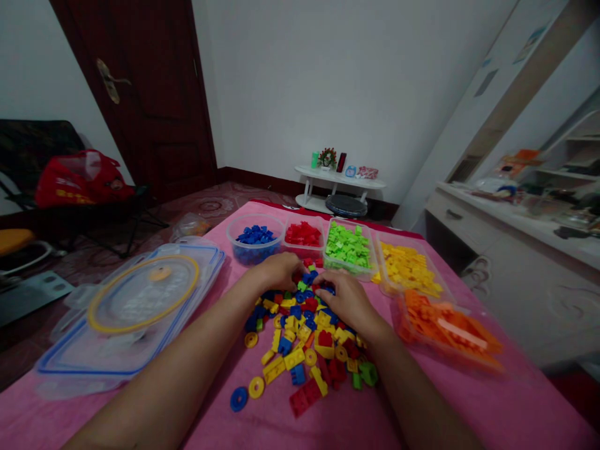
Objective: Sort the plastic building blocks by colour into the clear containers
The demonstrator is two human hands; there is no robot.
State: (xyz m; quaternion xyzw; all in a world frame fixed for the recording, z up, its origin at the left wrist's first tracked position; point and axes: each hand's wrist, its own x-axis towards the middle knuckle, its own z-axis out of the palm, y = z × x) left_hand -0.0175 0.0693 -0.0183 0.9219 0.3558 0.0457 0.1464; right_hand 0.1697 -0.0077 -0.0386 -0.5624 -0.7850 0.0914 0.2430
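A mixed pile of plastic building bricks (294,357) in yellow, blue, red and green lies in front of me, with small wheels among them. My left hand (281,270) reaches into the far left side of the pile, its thumb and fingers bent and apart, the tips partly hidden. On the far right side, my right hand (345,294) touches the bricks with thumb and fingers spread. Between both hands are blue bricks (309,277). No brick is clearly gripped by either hand. Near the front lie a blue wheel (239,399) and a red brick (305,397).
Beyond the pile stand tubs of blue bricks (255,251), red bricks (304,235), green bricks (348,245) and yellow bricks (407,269). An orange-brick box (450,331) sits at right. Stacked clear lids (140,300) lie at left on the pink cloth (225,425).
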